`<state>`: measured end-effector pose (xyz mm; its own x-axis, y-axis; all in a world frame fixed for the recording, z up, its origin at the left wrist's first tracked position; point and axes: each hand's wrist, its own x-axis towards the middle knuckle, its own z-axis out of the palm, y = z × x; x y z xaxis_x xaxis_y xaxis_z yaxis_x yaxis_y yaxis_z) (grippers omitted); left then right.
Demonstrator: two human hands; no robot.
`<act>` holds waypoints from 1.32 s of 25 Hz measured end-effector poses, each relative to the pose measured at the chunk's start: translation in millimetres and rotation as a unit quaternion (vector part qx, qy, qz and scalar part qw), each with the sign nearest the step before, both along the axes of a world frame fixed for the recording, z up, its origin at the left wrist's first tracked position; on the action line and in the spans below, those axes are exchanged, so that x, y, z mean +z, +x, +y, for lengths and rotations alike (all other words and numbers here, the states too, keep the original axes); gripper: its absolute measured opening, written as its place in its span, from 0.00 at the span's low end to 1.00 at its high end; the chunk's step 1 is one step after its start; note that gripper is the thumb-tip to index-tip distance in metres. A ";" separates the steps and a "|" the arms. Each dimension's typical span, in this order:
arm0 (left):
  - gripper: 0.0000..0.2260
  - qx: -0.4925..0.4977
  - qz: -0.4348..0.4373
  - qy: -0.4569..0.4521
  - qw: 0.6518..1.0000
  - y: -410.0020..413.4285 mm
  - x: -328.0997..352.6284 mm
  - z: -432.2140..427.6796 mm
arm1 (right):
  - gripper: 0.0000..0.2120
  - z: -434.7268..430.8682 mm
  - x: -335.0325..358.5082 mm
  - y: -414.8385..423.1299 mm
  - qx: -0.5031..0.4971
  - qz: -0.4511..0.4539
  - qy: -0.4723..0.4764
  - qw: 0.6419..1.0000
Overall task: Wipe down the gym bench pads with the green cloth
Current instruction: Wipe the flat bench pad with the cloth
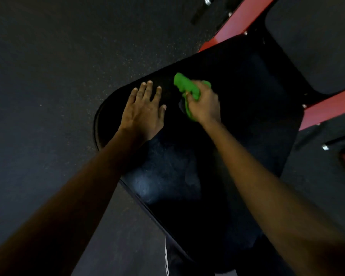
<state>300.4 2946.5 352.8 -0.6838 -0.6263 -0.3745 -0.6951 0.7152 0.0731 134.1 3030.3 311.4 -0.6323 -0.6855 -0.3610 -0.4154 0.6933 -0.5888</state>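
Note:
A black gym bench pad point(237, 96) runs from the centre left toward the lower right. My left hand point(142, 112) lies flat on its rounded far-left end, fingers straight and spread. My right hand point(204, 104) grips a bunched green cloth point(184, 85) and holds it down on the pad just right of the left hand. A second black pad point(315, 40) sits at the upper right.
Red frame bars point(245, 18) with bolts run along the upper right, and another red bar point(331, 108) crosses at the right edge. Dark speckled rubber floor point(48, 76) fills the left side. A dull smeared patch point(161, 182) shows on the pad near me.

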 end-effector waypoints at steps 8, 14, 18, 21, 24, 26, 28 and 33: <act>0.27 0.025 -0.015 0.017 0.999 -29.0 -15.7 -12.9 | 0.20 9.6 -24.7 -10.6 0.052 0.010 -0.085 0.995; 0.27 0.001 -0.017 0.006 1.000 -58.7 -40.8 -25.7 | 0.18 -26.5 -46.6 -51.7 -0.030 -0.003 -0.067 0.997; 0.28 -0.002 -0.014 -0.005 1.000 -62.2 -49.4 -26.3 | 0.17 9.7 -36.3 -29.0 0.005 -0.012 -0.103 0.995; 0.28 -0.004 -0.018 -0.010 1.000 -59.0 -50.6 -25.9 | 0.16 -23.9 -52.2 -52.3 -0.016 0.025 -0.062 0.998; 0.28 -0.008 -0.035 -0.011 0.999 -60.6 -51.8 -25.3 | 0.14 -77.3 -61.4 -87.2 -0.058 0.032 0.006 0.998; 0.28 -0.007 -0.033 -0.016 0.999 -61.8 -52.9 -24.4 | 0.15 -94.9 -61.2 -90.5 -0.036 0.029 0.020 0.999; 0.28 -0.004 -0.029 -0.015 0.999 -61.5 -51.8 -24.7 | 0.16 -92.2 -52.0 -75.3 0.059 0.020 -0.019 0.998; 0.27 -0.010 -0.020 -0.004 1.000 -64.8 -49.1 -26.0 | 0.16 -107.9 -60.7 -88.9 0.120 0.025 -0.026 0.992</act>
